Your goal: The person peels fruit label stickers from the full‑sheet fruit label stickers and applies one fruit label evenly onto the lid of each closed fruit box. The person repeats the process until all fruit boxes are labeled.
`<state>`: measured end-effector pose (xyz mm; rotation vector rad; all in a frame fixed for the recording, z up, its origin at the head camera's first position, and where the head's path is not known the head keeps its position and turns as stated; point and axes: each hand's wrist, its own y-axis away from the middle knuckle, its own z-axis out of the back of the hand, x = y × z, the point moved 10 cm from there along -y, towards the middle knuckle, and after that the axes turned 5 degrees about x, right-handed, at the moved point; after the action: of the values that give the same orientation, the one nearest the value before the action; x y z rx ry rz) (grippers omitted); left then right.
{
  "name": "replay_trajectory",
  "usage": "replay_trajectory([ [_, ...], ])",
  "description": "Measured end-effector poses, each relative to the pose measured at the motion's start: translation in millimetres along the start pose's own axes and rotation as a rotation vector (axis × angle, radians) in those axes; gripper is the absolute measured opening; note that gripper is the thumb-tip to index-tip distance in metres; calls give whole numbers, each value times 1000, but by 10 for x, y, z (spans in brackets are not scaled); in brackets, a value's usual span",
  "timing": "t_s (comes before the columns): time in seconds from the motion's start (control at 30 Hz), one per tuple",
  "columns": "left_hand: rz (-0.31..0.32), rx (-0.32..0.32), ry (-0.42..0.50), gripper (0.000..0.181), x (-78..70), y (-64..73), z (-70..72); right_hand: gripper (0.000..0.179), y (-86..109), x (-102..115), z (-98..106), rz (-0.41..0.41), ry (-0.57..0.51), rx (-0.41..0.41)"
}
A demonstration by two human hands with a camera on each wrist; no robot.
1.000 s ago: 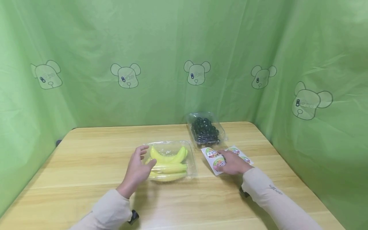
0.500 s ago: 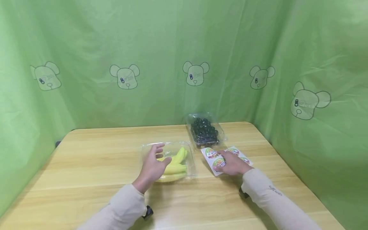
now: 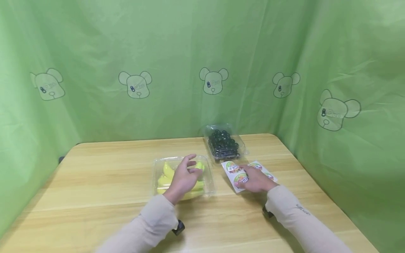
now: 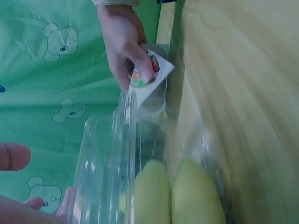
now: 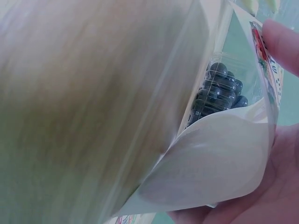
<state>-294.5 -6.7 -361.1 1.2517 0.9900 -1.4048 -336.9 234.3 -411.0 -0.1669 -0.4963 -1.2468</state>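
Note:
My left hand (image 3: 184, 179) hovers over a clear plastic clamshell box (image 3: 209, 177), fingers loosely spread and holding nothing. Inside the box lie yellow bananas (image 3: 168, 171) and corn cobs, partly hidden behind the hand. The left wrist view shows the box wall (image 4: 100, 172) near the left fingers and two pale yellow cob ends (image 4: 152, 193). To the right, my right hand (image 3: 256, 178) pinches a white sheet of round fruit stickers (image 3: 233, 177), thumb on the printed side. Its white back (image 5: 210, 163) bends in the right wrist view.
Behind the sticker sheet, a second clear box (image 3: 242, 147) with dark grapes (image 3: 223, 140) stands near the table's back edge. Green curtains (image 3: 177, 42) with bear-head prints enclose the wooden table (image 3: 104, 175) at the back and sides.
My left hand has moved to the right across the box, from its left side to above its middle. My right hand stays in place with the sticker sheet.

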Motion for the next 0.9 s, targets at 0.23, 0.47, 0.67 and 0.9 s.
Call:
replay_trajectory([
  [0.23,-13,40,34,65,-55,-65,-281,87,7,-44,8,-11,-22,3],
  [0.47,7,58,55,59,-112,-134,-548,87,14,-77,19,-15,-34,2],
  [0.67,5,73,142,52,-105,-177,-753,86,34,-80,38,-19,-40,-2],
  [0.9,34,167,249,57,33,-97,-1004,88,56,-89,44,-18,-49,5],
])
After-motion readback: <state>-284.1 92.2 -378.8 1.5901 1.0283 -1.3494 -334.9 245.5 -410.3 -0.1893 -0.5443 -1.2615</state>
